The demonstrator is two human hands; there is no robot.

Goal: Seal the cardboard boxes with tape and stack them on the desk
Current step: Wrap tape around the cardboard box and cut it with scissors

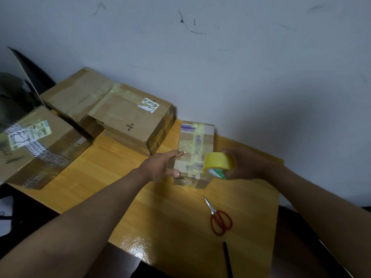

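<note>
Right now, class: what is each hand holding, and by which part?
Right hand grips the yellow tape roll by its rim; left hand steadies the small box at its side.

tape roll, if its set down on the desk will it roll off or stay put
The tape roll is round, so on its edge it would likely roll across the glossy desk. Laid flat it should stay. It looks light, held in the right hand alone.

Left arm: bare forearm reaching forward from lower left.
Left hand [162, 166]: fingers straight, thumb spread, pressed against the side of the small box [195, 151].
Right arm: extended from lower right.
Right hand [244, 164]: fingers curled around the tape roll [218, 162].
</note>
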